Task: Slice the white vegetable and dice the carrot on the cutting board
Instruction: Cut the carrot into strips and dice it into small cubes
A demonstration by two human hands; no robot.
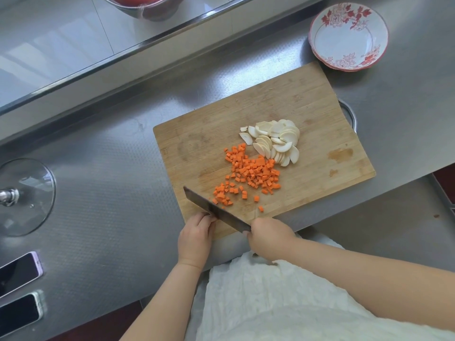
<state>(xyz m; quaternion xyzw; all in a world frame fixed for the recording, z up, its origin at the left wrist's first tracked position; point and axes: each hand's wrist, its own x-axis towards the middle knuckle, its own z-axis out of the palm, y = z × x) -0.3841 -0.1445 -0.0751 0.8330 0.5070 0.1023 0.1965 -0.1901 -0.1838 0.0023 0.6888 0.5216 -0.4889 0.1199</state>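
Head view: white vegetable slices (273, 141) lay fanned mid cutting board (320, 114); carrot dice (251, 172) spread beside, touching. No whole pieces seen; cutting judged complete. Right hand (269, 236) gripped cleaver (214, 209) handle; left hand (195, 238) loosely curled, fingertips on blade.
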